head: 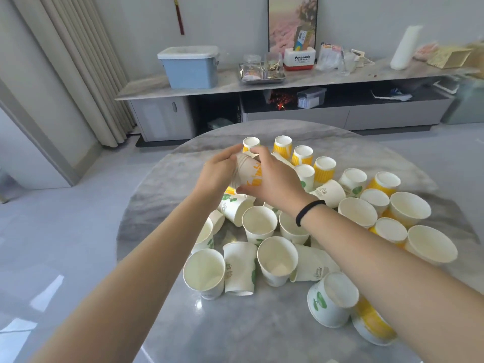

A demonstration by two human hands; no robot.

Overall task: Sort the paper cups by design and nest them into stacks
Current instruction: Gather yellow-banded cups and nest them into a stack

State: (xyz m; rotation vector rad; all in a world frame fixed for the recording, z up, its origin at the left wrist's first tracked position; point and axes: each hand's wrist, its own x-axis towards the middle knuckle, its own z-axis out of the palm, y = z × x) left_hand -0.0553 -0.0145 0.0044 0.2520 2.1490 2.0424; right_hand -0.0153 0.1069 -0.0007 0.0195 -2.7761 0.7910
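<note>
Yellow-printed paper cups, nested into a short stack (247,174), lie sideways above the centre of the frame, gripped by both hands: the left hand (218,167) curls round the rims, the right hand (272,176) wraps the body. Below them, loose green-leaf cups (259,227) and yellow-striped cups (324,170) crowd the round marble table (162,195).

Round table (262,334): bare marble along the near edge, the left rim and the far rim, open to approach. Centre and right crowded with paper cups (259,222), upright, inverted and toppled, touching or just apart; narrow gaps only between them.
</note>
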